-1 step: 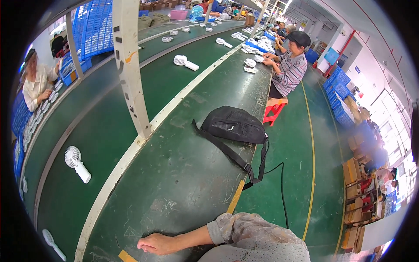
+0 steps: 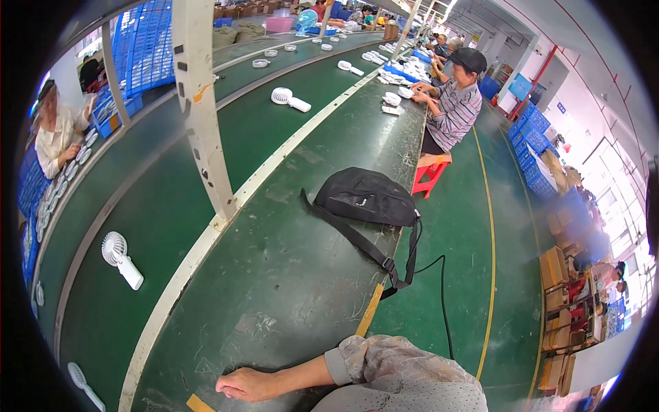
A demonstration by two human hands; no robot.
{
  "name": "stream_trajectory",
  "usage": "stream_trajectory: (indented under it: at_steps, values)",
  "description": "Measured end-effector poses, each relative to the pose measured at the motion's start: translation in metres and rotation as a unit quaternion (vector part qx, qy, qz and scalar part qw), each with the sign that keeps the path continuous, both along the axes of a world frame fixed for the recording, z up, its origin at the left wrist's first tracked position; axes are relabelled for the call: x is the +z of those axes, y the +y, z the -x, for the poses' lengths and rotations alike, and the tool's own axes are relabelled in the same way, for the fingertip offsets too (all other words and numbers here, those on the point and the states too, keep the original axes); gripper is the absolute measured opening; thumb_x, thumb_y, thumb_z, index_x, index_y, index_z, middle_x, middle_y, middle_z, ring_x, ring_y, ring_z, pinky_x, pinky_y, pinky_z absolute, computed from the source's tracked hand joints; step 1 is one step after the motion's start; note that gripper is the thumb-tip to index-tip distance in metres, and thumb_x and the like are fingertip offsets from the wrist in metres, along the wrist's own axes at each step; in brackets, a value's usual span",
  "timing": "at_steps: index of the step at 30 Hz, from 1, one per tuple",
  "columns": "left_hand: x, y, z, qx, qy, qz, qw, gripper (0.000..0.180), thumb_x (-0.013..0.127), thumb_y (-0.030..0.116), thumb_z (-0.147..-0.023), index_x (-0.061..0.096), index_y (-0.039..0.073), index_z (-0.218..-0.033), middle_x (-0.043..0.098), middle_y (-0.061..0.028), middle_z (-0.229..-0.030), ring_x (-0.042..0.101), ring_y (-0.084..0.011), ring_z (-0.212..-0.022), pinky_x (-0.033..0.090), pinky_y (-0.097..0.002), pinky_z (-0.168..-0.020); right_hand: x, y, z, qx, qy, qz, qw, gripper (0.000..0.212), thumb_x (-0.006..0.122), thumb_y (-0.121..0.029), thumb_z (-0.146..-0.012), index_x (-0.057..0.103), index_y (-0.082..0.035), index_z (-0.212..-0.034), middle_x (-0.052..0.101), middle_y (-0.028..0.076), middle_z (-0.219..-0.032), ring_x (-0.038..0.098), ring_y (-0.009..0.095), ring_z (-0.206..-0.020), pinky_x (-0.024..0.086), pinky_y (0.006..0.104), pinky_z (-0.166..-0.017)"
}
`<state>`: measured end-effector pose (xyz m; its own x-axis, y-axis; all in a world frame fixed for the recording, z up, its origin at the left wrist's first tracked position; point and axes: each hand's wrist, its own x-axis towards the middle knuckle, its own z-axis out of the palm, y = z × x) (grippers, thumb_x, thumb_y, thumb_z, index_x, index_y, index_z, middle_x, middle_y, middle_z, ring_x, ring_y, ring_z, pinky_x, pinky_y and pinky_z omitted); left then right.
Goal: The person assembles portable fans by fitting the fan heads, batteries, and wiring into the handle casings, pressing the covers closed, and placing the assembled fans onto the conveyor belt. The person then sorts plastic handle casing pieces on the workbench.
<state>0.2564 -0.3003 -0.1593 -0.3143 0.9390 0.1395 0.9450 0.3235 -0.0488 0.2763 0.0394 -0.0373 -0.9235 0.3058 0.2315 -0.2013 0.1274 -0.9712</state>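
Note:
My right hand (image 2: pixel 246 384) rests on the dark green workbench (image 2: pixel 233 295) near its lower end, the fingers curled in and no object showing in them. My forearm comes from the right in a grey patterned sleeve. Of my left hand nothing shows. Ahead of the hand lies a black bag (image 2: pixel 367 196), its strap trailing over the bench's right edge. To the left, past a pale rail, a white handheld fan (image 2: pixel 122 259) lies on the green conveyor belt (image 2: pixel 171 213). Another white fan (image 2: pixel 291 99) is farther up the belt, and a white fan-like piece (image 2: pixel 84 384) lies at the lower left.
A white metal post (image 2: pixel 199 117) rises from the rail (image 2: pixel 161 319). Up the bench a co-worker (image 2: pixel 453 103) on a red stool (image 2: pixel 431 175) handles white parts. Another person (image 2: pixel 58 130) works across the belt. Blue crates (image 2: pixel 532 141) line the right, and a black cable (image 2: pixel 445 295) hangs beside the bench.

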Motion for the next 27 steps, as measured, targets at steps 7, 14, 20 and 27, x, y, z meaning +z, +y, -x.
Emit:
stream_trajectory:
  at_steps: [7, 14, 20, 27]
  values:
    - [-0.071, -0.068, 0.024, -0.037, 0.019, 0.025, 0.999, 0.040, 0.049, 0.034, -0.090, 0.057, 0.011, -0.122, 0.060, -0.0137, -0.113, 0.057, -0.0295, -0.102, 0.042, -0.0410, -0.088, -0.003, 0.002, 0.004, 0.024, 0.007, -0.033, 0.999, 0.008, 0.045, -0.010, -0.092, 0.046, -0.004, -0.096, 0.059, 0.012, -0.072, 0.059, 0.029, -0.065, 0.046, 0.0397, -0.059]
    - [0.135, 0.097, -0.039, 0.046, -0.081, -0.294, 0.951, 0.037, 0.053, 0.029, -0.090, 0.058, 0.004, -0.116, 0.060, -0.0172, -0.108, 0.059, -0.0337, -0.096, 0.046, -0.0417, -0.081, -0.001, 0.000, 0.006, -0.012, 0.026, -0.016, 0.999, 0.007, 0.049, -0.008, -0.087, 0.048, -0.003, -0.091, 0.057, 0.014, -0.065, 0.058, 0.034, -0.064, 0.044, 0.0439, -0.058]
    - [0.158, 0.156, 0.058, -0.534, 0.343, -0.415, 0.652, 0.032, 0.056, 0.018, -0.087, 0.057, -0.002, -0.112, 0.060, -0.0185, -0.106, 0.059, -0.0358, -0.092, 0.047, -0.0429, -0.080, -0.004, -0.001, 0.005, 0.009, 0.018, -0.034, 0.999, 0.011, 0.048, -0.009, -0.090, 0.048, -0.003, -0.099, 0.063, 0.014, -0.074, 0.062, 0.033, -0.069, 0.048, 0.0409, -0.062]
    - [0.184, 0.121, -0.060, 0.227, -0.025, -0.305, 0.924, 0.051, 0.063, 0.026, -0.085, 0.048, -0.007, -0.120, 0.053, -0.0257, -0.116, 0.053, -0.0397, -0.103, 0.045, -0.0449, -0.087, -0.006, 0.007, 0.002, 0.053, -0.031, 0.000, 0.998, 0.016, 0.044, -0.004, -0.089, 0.051, -0.002, -0.103, 0.063, 0.012, -0.080, 0.062, 0.020, -0.063, 0.051, 0.0323, -0.058]
